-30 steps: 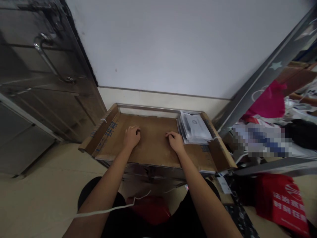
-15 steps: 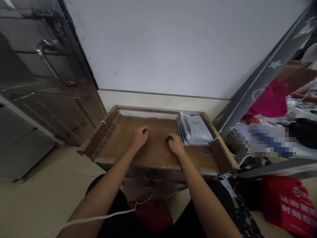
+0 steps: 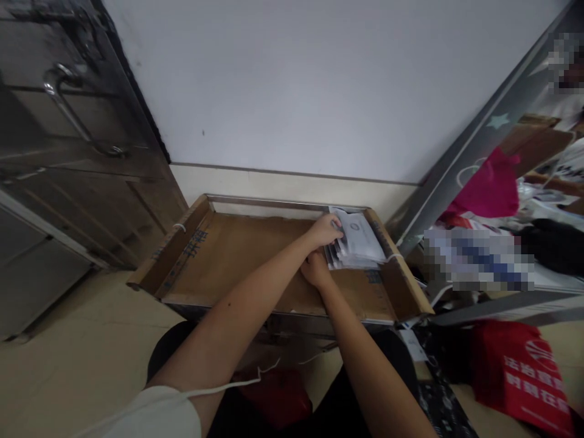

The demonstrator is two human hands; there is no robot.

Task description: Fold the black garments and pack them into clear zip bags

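A stack of flat, clear plastic packets [image 3: 362,237] with whitish contents lies at the right end of a cardboard-lined tray [image 3: 232,243]. At the stack's left edge, my left hand [image 3: 326,232] has its fingers curled over an upper packet and pinches it there. That forearm crosses in front of my body. Just below it, close to the packets' near left corner, my right hand [image 3: 316,269] is loosely closed, and I see nothing in it. My left forearm and wrist partly cover the right fingers.
Raised cardboard sides [image 3: 404,274] bound the tray, with a white wall [image 3: 292,91] behind it. A metal door [image 3: 123,182] stands left. On the right are a cluttered shelf [image 3: 547,277] and a red bag [image 3: 520,371]. A white cord [image 3: 223,387] hangs across my left arm.
My left hand has moved right from the middle of the tray onto the packets and taken hold of an edge. My right hand stays near the stack, slightly lower. The view has shifted slightly.
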